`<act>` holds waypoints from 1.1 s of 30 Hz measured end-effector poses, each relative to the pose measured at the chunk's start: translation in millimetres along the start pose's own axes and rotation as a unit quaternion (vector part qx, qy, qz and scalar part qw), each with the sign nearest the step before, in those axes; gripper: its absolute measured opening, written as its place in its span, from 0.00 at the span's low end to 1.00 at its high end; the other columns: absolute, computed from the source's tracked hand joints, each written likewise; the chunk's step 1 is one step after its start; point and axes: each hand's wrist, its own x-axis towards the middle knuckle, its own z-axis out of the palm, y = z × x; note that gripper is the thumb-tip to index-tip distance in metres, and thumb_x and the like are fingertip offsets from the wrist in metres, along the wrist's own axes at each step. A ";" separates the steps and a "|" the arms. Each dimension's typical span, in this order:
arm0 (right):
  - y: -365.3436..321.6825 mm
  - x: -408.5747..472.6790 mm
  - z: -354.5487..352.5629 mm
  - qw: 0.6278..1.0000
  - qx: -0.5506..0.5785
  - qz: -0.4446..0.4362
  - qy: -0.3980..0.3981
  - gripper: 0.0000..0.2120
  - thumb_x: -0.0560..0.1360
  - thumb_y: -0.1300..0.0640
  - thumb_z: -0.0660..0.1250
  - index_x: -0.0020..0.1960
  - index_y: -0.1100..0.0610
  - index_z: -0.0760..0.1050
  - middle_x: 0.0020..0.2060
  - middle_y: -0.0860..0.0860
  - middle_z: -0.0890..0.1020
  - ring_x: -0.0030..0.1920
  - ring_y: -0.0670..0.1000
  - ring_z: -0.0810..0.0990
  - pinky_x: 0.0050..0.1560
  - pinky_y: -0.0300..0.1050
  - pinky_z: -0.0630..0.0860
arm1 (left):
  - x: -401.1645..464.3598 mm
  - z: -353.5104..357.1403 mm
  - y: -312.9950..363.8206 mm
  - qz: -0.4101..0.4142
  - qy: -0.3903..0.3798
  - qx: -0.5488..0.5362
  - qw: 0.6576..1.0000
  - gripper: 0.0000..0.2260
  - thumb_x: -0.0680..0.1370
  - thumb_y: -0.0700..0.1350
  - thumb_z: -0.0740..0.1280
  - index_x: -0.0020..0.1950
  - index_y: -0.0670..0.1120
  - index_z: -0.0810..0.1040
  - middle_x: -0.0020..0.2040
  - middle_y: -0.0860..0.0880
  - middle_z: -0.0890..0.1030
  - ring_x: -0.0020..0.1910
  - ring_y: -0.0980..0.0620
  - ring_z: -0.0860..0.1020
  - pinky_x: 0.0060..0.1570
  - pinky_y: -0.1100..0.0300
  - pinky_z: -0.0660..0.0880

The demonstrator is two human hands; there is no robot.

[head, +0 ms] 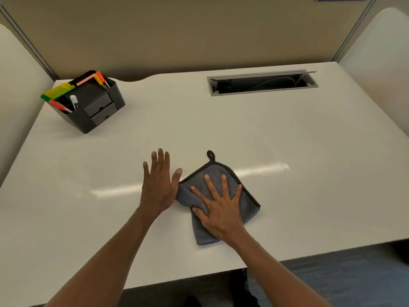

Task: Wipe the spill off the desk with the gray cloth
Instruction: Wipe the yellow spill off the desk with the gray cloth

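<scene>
The gray cloth [247, 202], folded and edged in black with a small hanging loop, lies on the white desk [221, 129] near its front middle. My right hand [219, 209] presses flat on the cloth, fingers spread and straight. My left hand [158, 185] rests flat on the bare desk just left of the cloth, its thumb close to the cloth's left corner. I can make out no spill on the desk surface; only streaks of reflected light show.
A black desk organizer [95, 107] with highlighters and pens stands at the back left. An open cable slot [262, 83] is set into the desk at the back right. Partition walls enclose the desk at the back and sides. The front edge runs near my forearms.
</scene>
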 end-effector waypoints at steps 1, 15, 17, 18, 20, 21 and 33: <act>14.8 0.0 -3.8 1.000 -0.003 0.018 0.000 0.28 0.78 0.29 0.44 0.77 0.30 0.45 0.81 0.45 0.45 0.80 0.63 0.39 0.69 0.79 0.37 | 3.2 5.1 7.6 0.008 -0.003 0.000 1.000 0.33 0.80 0.62 0.43 0.80 0.44 0.45 0.81 0.47 0.44 0.79 0.50 0.39 0.76 0.50 0.36; 185.3 9.9 -47.8 0.984 -0.021 0.175 0.007 0.32 0.74 0.26 0.41 0.76 0.30 0.39 0.81 0.43 0.40 0.80 0.62 0.38 0.69 0.80 0.42 | 67.2 51.0 73.6 0.054 -0.012 0.023 0.998 0.32 0.82 0.59 0.49 0.80 0.44 0.42 0.80 0.47 0.41 0.79 0.49 0.38 0.77 0.49 0.38; 193.1 21.3 -49.8 0.984 -0.020 0.176 0.007 0.34 0.73 0.24 0.41 0.76 0.30 0.39 0.81 0.43 0.40 0.80 0.62 0.37 0.69 0.80 0.41 | 78.4 54.3 77.7 0.051 -0.012 0.026 0.998 0.33 0.82 0.59 0.49 0.80 0.44 0.42 0.80 0.46 0.41 0.79 0.49 0.38 0.77 0.48 0.39; 196.9 28.8 -51.1 0.984 -0.017 0.177 0.006 0.35 0.73 0.23 0.40 0.77 0.30 0.39 0.81 0.43 0.40 0.79 0.62 0.37 0.69 0.80 0.40 | 84.3 55.7 79.2 0.047 -0.010 0.026 0.998 0.33 0.81 0.60 0.49 0.80 0.44 0.41 0.80 0.46 0.41 0.79 0.49 0.38 0.77 0.48 0.39; 202.2 43.7 -53.5 0.984 -0.015 0.177 0.004 0.36 0.71 0.22 0.38 0.76 0.30 0.38 0.80 0.44 0.39 0.79 0.63 0.36 0.69 0.80 0.39 | 93.1 58.0 80.0 0.042 -0.006 0.031 0.999 0.33 0.81 0.60 0.50 0.80 0.45 0.41 0.80 0.46 0.41 0.79 0.49 0.38 0.77 0.48 0.39; 204.4 52.3 -54.6 0.984 -0.015 0.177 0.004 0.36 0.71 0.22 0.37 0.76 0.30 0.37 0.80 0.44 0.39 0.79 0.63 0.35 0.69 0.80 0.39 | 98.2 59.6 79.4 0.041 -0.005 0.035 0.999 0.33 0.81 0.61 0.49 0.80 0.45 0.41 0.80 0.46 0.41 0.79 0.49 0.38 0.77 0.48 0.39; 210.6 195.5 -65.1 0.993 -0.011 0.119 0.018 0.36 0.73 0.24 0.38 0.78 0.33 0.40 0.81 0.48 0.41 0.79 0.66 0.37 0.68 0.82 0.40 | 169.0 68.2 72.0 -0.002 0.020 0.067 0.998 0.35 0.79 0.65 0.45 0.80 0.47 0.43 0.80 0.47 0.42 0.79 0.49 0.39 0.76 0.49 0.39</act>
